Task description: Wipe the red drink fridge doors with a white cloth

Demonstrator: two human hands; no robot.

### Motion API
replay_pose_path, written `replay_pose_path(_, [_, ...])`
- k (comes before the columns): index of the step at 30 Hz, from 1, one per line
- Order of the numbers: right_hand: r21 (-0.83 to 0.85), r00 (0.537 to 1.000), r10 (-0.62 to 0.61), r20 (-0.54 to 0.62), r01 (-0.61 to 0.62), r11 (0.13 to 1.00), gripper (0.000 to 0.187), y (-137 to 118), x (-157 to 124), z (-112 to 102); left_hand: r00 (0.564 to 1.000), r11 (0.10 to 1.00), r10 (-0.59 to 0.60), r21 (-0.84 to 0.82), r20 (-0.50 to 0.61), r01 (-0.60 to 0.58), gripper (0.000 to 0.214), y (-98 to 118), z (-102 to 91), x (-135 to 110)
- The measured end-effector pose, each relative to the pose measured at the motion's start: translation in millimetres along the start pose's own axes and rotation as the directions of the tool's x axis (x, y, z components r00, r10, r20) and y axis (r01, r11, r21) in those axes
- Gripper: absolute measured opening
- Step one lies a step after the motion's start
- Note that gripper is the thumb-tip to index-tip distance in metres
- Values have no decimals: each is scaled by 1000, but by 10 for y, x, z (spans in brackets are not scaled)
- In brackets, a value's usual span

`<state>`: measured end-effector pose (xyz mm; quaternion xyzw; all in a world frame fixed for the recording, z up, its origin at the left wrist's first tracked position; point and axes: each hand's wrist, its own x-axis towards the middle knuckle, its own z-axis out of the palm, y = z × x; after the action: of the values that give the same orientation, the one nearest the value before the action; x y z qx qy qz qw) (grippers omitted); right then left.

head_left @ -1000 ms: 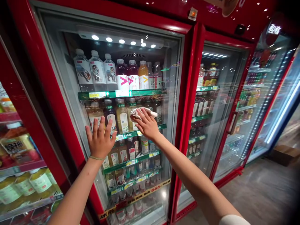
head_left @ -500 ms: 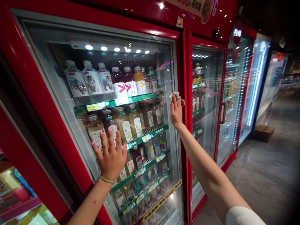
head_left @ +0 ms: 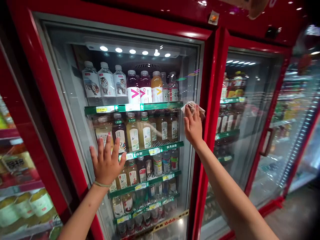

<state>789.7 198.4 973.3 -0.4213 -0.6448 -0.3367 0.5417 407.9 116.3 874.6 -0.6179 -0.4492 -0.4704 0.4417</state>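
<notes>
A red-framed drinks fridge stands before me, its glass door closed. My left hand lies flat on the glass at lower left, fingers spread, holding nothing. My right hand presses a crumpled white cloth against the glass by the door's right edge, close to the red frame. Behind the glass, shelves hold rows of bottles of tea, juice and water.
A second glass-door fridge stands to the right, with a handle on its far side. More coolers run further right. An open shelf with bottled drinks is at the left. Floor shows at lower right.
My right hand and the cloth have swept from the middle of the glass to its right edge and now sit slightly lower there. My left hand has stayed flat on the glass.
</notes>
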Motion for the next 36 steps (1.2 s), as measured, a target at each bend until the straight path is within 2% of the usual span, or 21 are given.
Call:
replay_pose_path(3, [46,999,-33,-8,34,998,61,75,-65,-10,1000,996,-20,81,-2,20,81,-17,13,-25])
replay_pose_path(5, [67,998,-57,-2,57,996,64,58,-218,-10,1000,992,-22,123,-9,23,77,-31,13,-35])
replay_pose_path(8, [88,994,-98,46,94,992,70,39,-619,1,1000,983,-22,180,-6,23,70,-47,2,-34])
replay_pose_path(11, [103,984,-128,123,116,988,75,75,-1049,17,996,979,-86,188,36,78,63,-55,-20,-24])
replay_pose_path(13, [93,979,-140,149,127,987,75,114,-1177,21,988,977,-135,176,74,120,61,-60,-33,-20])
replay_pose_path(15, [77,978,-147,151,137,988,74,145,-1088,19,984,976,-157,166,89,141,61,-69,-41,-21])
replay_pose_path(20, [20,983,-99,153,97,995,70,150,-326,-15,989,979,-130,169,66,117,62,-87,-37,-25])
replay_pose_path(22, [-3,985,-97,141,99,995,70,145,-197,-38,995,983,-95,164,41,87,63,-87,-36,-23])
replay_pose_path(24, [-10,984,-110,138,112,994,71,155,-326,-58,998,985,-65,159,21,61,64,-86,-37,-22])
replay_pose_path(29, [11,953,-195,233,198,980,73,226,-1303,-86,999,990,-50,133,8,49,67,-88,-36,-26])
replay_pose_path(31, [18,947,-201,251,203,979,70,248,-1552,-81,998,990,-60,127,12,58,68,-89,-32,-25])
replay_pose_path(33, [24,951,-200,234,200,979,68,260,-1555,-62,998,989,-65,136,13,63,67,-89,-28,-23])
replay_pose_path(36, [31,969,-185,163,182,983,69,242,-1181,-15,998,987,-62,151,20,58,65,-87,-24,-15])
